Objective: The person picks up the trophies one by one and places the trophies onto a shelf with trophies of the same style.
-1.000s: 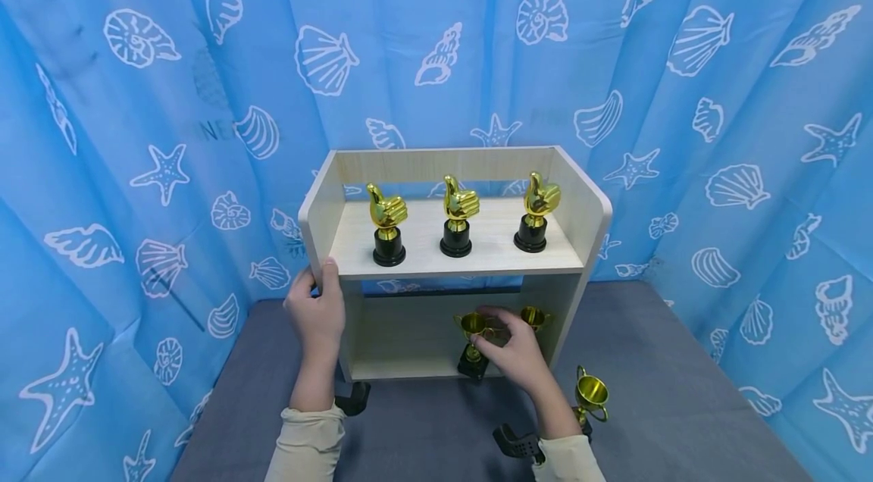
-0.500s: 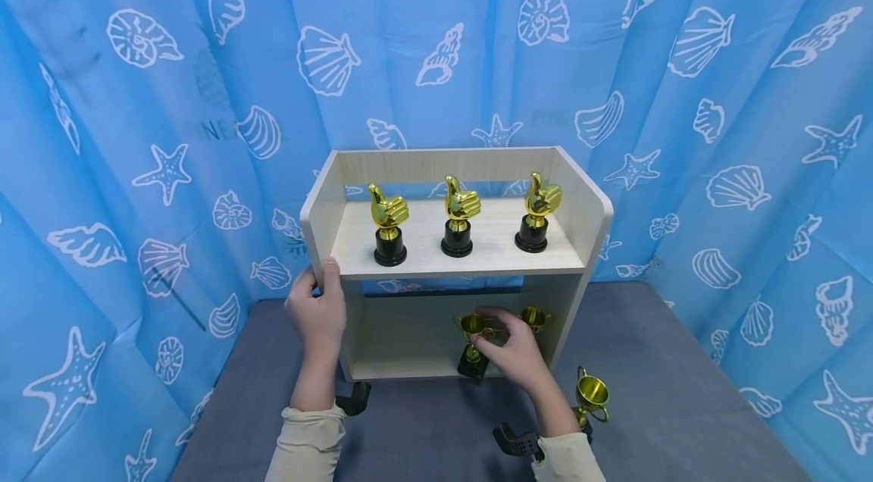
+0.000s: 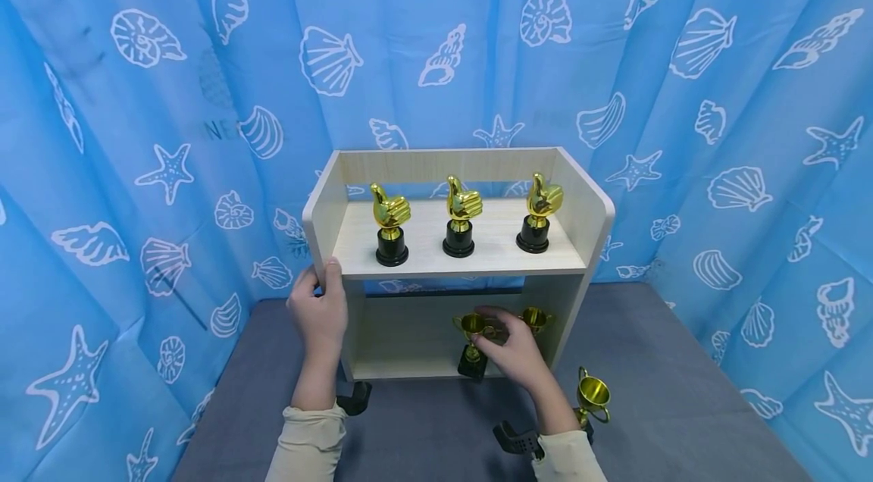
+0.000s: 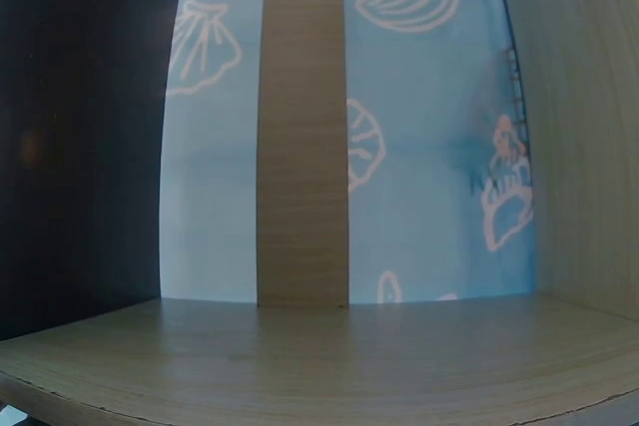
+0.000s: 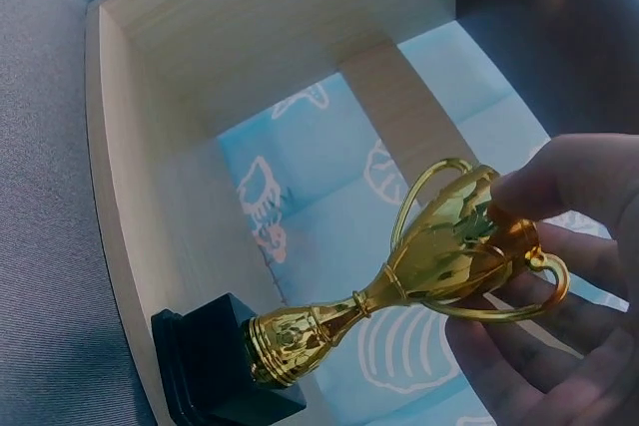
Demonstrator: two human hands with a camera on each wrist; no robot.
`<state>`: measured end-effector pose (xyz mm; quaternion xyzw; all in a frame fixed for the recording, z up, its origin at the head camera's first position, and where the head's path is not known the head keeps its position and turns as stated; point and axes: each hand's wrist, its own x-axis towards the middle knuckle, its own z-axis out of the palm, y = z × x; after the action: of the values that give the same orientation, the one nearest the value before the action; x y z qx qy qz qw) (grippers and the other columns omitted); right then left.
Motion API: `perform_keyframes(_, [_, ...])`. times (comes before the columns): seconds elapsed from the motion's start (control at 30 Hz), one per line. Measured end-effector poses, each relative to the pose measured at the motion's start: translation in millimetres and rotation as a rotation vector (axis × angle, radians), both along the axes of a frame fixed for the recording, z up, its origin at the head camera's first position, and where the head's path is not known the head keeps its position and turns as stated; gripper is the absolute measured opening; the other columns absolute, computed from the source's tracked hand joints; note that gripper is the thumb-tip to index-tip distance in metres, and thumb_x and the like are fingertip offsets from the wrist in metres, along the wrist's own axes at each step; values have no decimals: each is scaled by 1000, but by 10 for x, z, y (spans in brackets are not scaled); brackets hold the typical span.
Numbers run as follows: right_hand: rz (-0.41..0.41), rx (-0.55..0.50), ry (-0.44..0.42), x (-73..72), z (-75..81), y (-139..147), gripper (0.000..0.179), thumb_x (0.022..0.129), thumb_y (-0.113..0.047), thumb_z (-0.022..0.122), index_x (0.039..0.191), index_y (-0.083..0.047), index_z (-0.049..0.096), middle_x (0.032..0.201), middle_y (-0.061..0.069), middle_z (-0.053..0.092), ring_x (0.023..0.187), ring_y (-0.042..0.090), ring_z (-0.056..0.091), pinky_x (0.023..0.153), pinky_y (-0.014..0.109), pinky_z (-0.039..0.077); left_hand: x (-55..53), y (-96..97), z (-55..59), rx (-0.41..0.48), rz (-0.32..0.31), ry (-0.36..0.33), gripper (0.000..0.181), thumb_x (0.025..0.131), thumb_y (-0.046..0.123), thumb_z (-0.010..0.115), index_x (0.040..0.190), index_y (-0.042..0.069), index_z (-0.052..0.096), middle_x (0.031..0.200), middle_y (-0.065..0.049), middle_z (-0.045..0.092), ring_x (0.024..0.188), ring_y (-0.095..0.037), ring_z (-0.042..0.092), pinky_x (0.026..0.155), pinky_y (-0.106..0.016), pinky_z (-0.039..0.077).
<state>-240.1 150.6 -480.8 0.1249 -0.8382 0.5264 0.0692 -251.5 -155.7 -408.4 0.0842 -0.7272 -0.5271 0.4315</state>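
Note:
My right hand (image 3: pixel 514 345) pinches a gold trophy cup (image 5: pixel 439 251) by its bowl, thumb at the rim and fingers on the far side. The cup's square black base (image 5: pixel 225 356) is at the front edge of the lower board, in the right half of the small wooden shelf (image 3: pixel 402 342). Behind that hand a second gold trophy cup (image 3: pixel 534 318) stands on the same level, partly hidden. My left hand (image 3: pixel 320 315) grips the shelf's left side panel (image 3: pixel 316 217) near the middle board, the thumb in front. The left wrist view shows the inside of the lower level.
Three gold thumbs-up trophies stand on the upper board: left (image 3: pixel 392 220), middle (image 3: pixel 461 217) and right (image 3: pixel 541 213). Another gold trophy cup (image 3: pixel 592 395) is on the grey cloth (image 3: pixel 648 361), right of the right forearm. Behind the shelf hangs a blue shell-print curtain (image 3: pixel 436 35).

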Motion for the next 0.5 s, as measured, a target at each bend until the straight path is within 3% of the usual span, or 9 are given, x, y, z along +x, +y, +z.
perform_keyframes(0.2, [15,12,17,-4,-7,0,48,94,-15,80,140,-8,67,141,13,69,130,35,65,106,59,52,12,2,14,12,-12,-4,40,104,39,66,92,2,75,94,-14,73,81,-18,59,68,-28,45])
perform_keyframes(0.5, [-4,13,12,-13,-20,-3,48,94,-18,81,140,-8,67,141,13,69,132,37,64,105,59,52,24,7,25,19,-26,-17,41,104,41,65,95,3,76,99,-13,74,83,-18,61,68,-22,45])
